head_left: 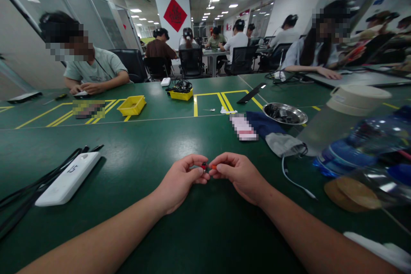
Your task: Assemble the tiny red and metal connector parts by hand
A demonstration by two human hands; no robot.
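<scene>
My left hand (pixel 183 180) is closed in a pinch on a small red and black piece (pixel 204 166), too small to name more exactly. Facing it, my right hand (pixel 239 173) pinches a small orange piece (pixel 214 167) between thumb and fingers. The fingertips of both hands almost meet above the green table (pixel 144 145). Whether the two pieces touch each other I cannot tell.
A white power bank (pixel 70 177) with black cables lies at left. Yellow trays (pixel 132 105) stand farther back. To the right are a phone (pixel 243 127), a metal bowl (pixel 285 113), a grey pouch (pixel 285 143), a large cup (pixel 343 115) and plastic bottles (pixel 362 141). People sit opposite.
</scene>
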